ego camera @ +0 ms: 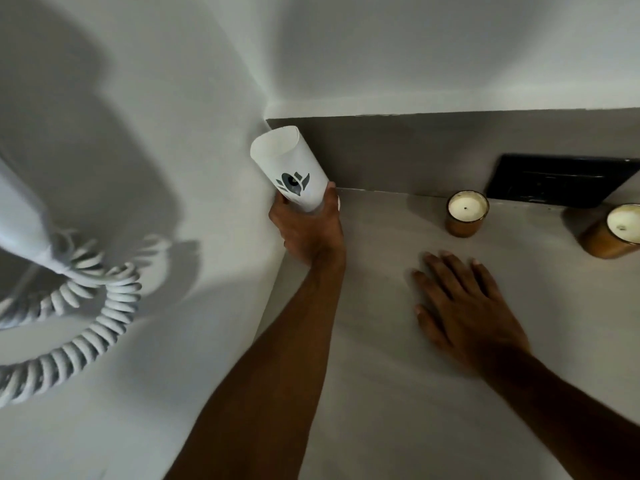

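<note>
Left hand (304, 230) grips cup (289, 168) low, fingers curled round it, cup tilted in the counter (381, 375) corner beside the wall (207, 168), base hidden, possibly lifted; right hand (467, 313) lies flat, fingers spread; risk: thin side buckles under squeeze, cup slips toward candle (465, 213).

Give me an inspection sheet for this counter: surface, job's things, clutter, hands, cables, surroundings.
Surface: pale matte countertop, no spills seen.
Job's things: white cup with dark flower logo, at the wall corner.
Clutter: amber glass jar candle, second candle, black rectangular panel against the backsplash.
Hands: left hand grips the cup's base; right hand rests flat on the countertop.
Cables: white coiled cord on the left wall.
Surroundings: white walls, grey backsplash.
</note>
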The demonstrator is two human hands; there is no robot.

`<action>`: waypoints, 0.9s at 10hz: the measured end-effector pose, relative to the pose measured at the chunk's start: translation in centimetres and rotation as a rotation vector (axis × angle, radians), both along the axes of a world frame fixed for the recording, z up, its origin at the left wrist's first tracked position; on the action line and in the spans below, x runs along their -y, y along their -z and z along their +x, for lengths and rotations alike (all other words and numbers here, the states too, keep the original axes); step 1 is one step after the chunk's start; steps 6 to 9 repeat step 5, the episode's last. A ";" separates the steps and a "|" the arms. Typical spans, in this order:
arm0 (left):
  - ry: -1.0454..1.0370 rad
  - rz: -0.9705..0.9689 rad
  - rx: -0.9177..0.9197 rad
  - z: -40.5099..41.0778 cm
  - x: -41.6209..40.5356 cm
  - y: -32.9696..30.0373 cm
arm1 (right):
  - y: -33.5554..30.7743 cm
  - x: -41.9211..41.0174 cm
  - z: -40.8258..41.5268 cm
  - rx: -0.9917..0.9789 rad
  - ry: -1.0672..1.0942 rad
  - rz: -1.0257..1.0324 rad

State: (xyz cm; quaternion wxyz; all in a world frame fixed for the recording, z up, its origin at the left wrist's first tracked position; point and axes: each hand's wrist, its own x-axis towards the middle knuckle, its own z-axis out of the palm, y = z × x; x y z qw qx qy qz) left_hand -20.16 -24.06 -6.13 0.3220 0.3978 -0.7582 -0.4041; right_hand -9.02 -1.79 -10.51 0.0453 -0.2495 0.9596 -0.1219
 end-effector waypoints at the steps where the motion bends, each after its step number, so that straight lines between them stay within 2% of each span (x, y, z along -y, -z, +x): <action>1: -0.029 -0.008 0.021 -0.7 0.0 -0.1 | -0.2 0.0 -0.1 0.019 0.004 0.017; 3: -0.047 -0.003 -0.026 -1.1 -0.5 -0.1 | -0.7 -0.1 0.0 0.034 0.011 0.032; 4: -0.018 -0.006 -0.120 -0.8 -0.7 0.2 | -0.7 -0.3 -0.5 0.010 0.006 0.029; 5: 0.006 -0.093 -0.125 1.7 -1.4 0.6 | 0.0 0.2 0.1 0.025 0.042 0.012; 9: 0.006 -0.093 -0.125 1.7 -1.4 0.6 | 0.0 0.2 0.1 0.025 0.042 0.012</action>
